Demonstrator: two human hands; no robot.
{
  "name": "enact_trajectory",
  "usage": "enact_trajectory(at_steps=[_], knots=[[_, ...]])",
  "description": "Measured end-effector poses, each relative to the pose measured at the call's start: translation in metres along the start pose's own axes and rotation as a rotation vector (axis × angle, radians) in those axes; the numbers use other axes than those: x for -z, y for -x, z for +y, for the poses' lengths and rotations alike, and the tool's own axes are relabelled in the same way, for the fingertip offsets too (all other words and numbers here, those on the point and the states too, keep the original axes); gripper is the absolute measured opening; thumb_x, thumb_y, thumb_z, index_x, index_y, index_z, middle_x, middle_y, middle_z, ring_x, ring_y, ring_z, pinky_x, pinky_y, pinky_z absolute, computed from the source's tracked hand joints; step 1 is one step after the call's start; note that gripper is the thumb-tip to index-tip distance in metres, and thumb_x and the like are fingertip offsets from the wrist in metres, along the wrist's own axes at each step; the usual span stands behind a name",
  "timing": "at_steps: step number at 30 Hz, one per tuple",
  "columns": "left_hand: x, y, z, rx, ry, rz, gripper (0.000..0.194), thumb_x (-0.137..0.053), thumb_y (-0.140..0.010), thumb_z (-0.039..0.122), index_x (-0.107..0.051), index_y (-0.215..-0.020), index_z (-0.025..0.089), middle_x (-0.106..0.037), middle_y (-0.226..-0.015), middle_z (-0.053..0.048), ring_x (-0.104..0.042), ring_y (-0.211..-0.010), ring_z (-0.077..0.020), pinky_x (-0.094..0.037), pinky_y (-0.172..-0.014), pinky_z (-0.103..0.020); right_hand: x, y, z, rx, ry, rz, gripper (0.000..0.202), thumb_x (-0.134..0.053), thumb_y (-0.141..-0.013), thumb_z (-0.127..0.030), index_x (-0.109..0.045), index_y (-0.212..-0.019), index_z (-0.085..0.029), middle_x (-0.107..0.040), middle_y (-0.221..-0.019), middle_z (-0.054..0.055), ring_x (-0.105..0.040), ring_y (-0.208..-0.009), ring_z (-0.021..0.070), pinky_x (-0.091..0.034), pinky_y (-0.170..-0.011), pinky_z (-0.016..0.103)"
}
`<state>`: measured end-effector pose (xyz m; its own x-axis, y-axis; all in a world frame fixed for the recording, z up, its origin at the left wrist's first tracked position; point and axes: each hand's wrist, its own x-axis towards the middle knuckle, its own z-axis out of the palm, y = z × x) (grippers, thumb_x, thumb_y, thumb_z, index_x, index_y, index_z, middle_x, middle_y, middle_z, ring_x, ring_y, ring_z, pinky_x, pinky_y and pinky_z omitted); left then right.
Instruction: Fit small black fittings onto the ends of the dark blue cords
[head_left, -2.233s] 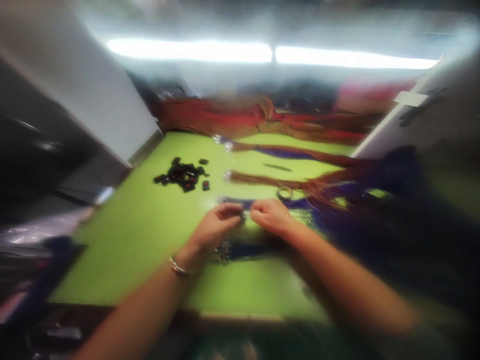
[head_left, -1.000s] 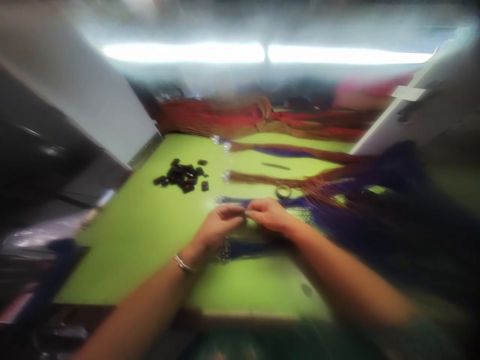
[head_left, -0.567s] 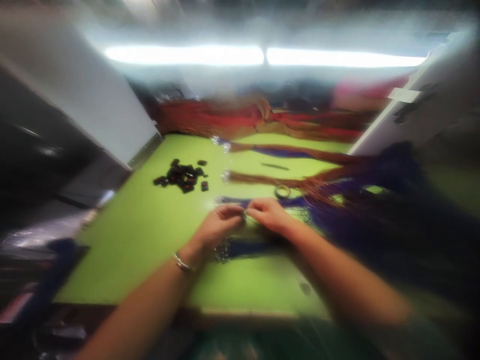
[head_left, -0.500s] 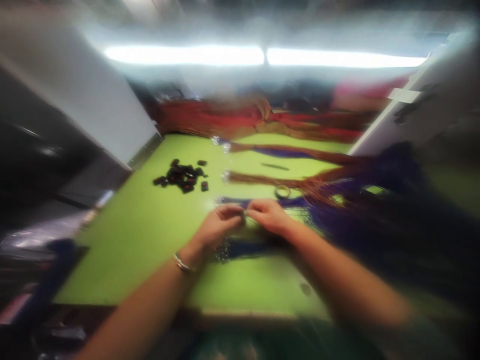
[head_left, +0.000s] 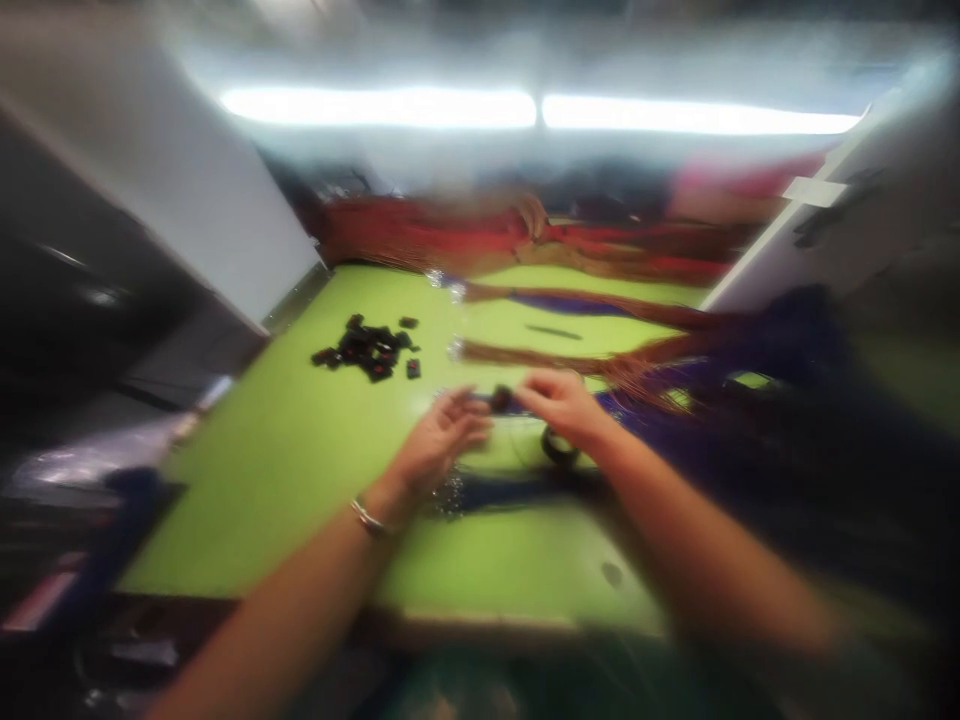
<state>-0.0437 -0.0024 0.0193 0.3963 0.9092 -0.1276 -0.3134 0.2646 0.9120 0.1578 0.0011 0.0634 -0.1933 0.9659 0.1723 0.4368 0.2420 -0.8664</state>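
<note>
My left hand [head_left: 446, 432] is over the middle of the table, fingers loosely spread with nothing visible in them. A small dark piece [head_left: 500, 398] shows between the two hands, blurred, at the fingertips of my right hand [head_left: 561, 402], which are pinched together. Just under the right hand is a black tape-like ring [head_left: 559, 447]; whether that hand also holds it is unclear. Bundles of blue wire [head_left: 517, 492] with shiny ends lie below the hands. Behind them stretches a brown wire bundle [head_left: 525, 356].
A pile of small black parts [head_left: 371, 347] lies on the green tabletop [head_left: 300, 480] at left. A dark pen-like stick [head_left: 553, 331] rests between wire bundles. Blue wires [head_left: 750, 430] heap at right. Across the table, another person's hand [head_left: 532, 215] is at red wires [head_left: 435, 230].
My hands have drawn apart, and the left fingers have opened. The small dark piece now shows at the right fingertips. A black ring has come into view under the right hand.
</note>
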Motion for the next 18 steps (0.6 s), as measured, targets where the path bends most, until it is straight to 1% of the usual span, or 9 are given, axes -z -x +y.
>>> enact_trajectory(at_steps=[1, 3, 6, 8, 11, 13, 14, 16, 18], knots=[[0.001, 0.0, 0.0, 0.002, 0.024, 0.021, 0.038, -0.065, -0.077, 0.031, -0.057, -0.114, 0.021, -0.063, -0.103, -0.008, -0.061, -0.09, -0.0173, -0.049, -0.083, -0.035, 0.012, -0.001, -0.004, -0.015, -0.024, 0.086, 0.021, -0.057, -0.078, -0.031, -0.058, -0.066, -0.014, -0.05, -0.058, -0.003, -0.043, -0.055, 0.0073, -0.035, -0.054, 0.02], [0.002, -0.002, -0.001, 0.001, 0.05, 0.072, 0.032, -0.061, -0.081, 0.034, -0.058, -0.109, 0.019, -0.062, -0.1, -0.009, -0.061, -0.091, -0.0174, -0.048, -0.083, -0.034, 0.043, 0.0, -0.009, -0.067, -0.088, 0.232, 0.021, -0.059, -0.078, -0.036, -0.06, -0.071, -0.015, -0.05, -0.056, -0.003, -0.041, -0.049, 0.0063, -0.033, -0.048, 0.021], [0.002, -0.004, -0.004, -0.009, 0.086, 0.128, 0.026, -0.062, -0.08, 0.031, -0.06, -0.102, 0.017, -0.062, -0.098, -0.008, -0.06, -0.091, -0.0167, -0.047, -0.085, -0.033, 0.101, 0.008, -0.01, -0.174, -0.173, 0.408, 0.021, -0.065, -0.074, -0.039, -0.061, -0.075, -0.018, -0.051, -0.054, -0.004, -0.038, -0.042, 0.0048, -0.026, -0.04, 0.021], [0.002, -0.005, -0.005, -0.002, 0.108, 0.15, 0.026, -0.062, -0.08, 0.029, -0.063, -0.102, 0.016, -0.063, -0.103, -0.01, -0.06, -0.096, -0.0179, -0.045, -0.089, -0.034, 0.145, 0.021, -0.006, -0.245, -0.154, 0.487, 0.021, -0.069, -0.071, -0.038, -0.062, -0.071, -0.018, -0.053, -0.054, -0.003, -0.038, -0.041, 0.0042, -0.023, -0.039, 0.022], [0.0, -0.004, -0.004, 0.014, 0.13, 0.169, 0.026, -0.062, -0.079, 0.028, -0.066, -0.101, 0.013, -0.061, -0.114, -0.014, -0.057, -0.108, -0.0215, -0.04, -0.097, -0.037, 0.204, 0.052, 0.009, -0.306, 0.007, 0.597, 0.018, -0.069, -0.07, -0.037, -0.065, -0.068, -0.02, -0.056, -0.053, -0.001, -0.041, -0.041, 0.0028, -0.021, -0.04, 0.025], [-0.001, -0.004, -0.004, 0.016, 0.141, 0.17, 0.026, -0.062, -0.079, 0.027, -0.067, -0.1, 0.013, -0.06, -0.119, -0.016, -0.055, -0.112, -0.0231, -0.037, -0.101, -0.038, 0.231, 0.076, 0.022, -0.299, 0.161, 0.608, 0.018, -0.071, -0.066, -0.04, -0.067, -0.063, -0.023, -0.057, -0.049, 0.0, -0.041, -0.039, 0.0034, -0.02, -0.038, 0.026], [-0.001, -0.004, -0.004, 0.016, 0.145, 0.17, 0.025, -0.063, -0.079, 0.027, -0.068, -0.099, 0.012, -0.06, -0.119, -0.016, -0.054, -0.114, -0.0235, -0.036, -0.102, -0.038, 0.239, 0.086, 0.029, -0.299, 0.225, 0.573, 0.017, -0.073, -0.063, -0.04, -0.067, -0.061, -0.024, -0.058, -0.049, 0.0, -0.041, -0.038, 0.004, -0.021, -0.037, 0.026], [0.0, -0.005, -0.004, 0.018, 0.152, 0.171, 0.025, -0.062, -0.079, 0.026, -0.068, -0.099, 0.012, -0.06, -0.12, -0.016, -0.053, -0.115, -0.0235, -0.036, -0.103, -0.038, 0.245, 0.104, 0.042, -0.37, 0.337, 0.433, 0.011, -0.076, -0.061, -0.035, -0.07, -0.062, -0.026, -0.064, -0.055, 0.001, -0.048, -0.042, 0.0068, -0.028, -0.039, 0.025], [0.002, -0.005, -0.002, 0.038, 0.166, 0.151, 0.025, -0.061, -0.08, 0.024, -0.067, -0.1, 0.011, -0.06, -0.12, -0.016, -0.054, -0.115, -0.0233, -0.037, -0.102, -0.038, 0.241, 0.115, 0.048, -0.481, 0.409, 0.282, 0.008, -0.078, -0.061, -0.028, -0.072, -0.065, -0.028, -0.069, -0.067, 0.003, -0.058, -0.052, 0.011, -0.037, -0.045, 0.026]])
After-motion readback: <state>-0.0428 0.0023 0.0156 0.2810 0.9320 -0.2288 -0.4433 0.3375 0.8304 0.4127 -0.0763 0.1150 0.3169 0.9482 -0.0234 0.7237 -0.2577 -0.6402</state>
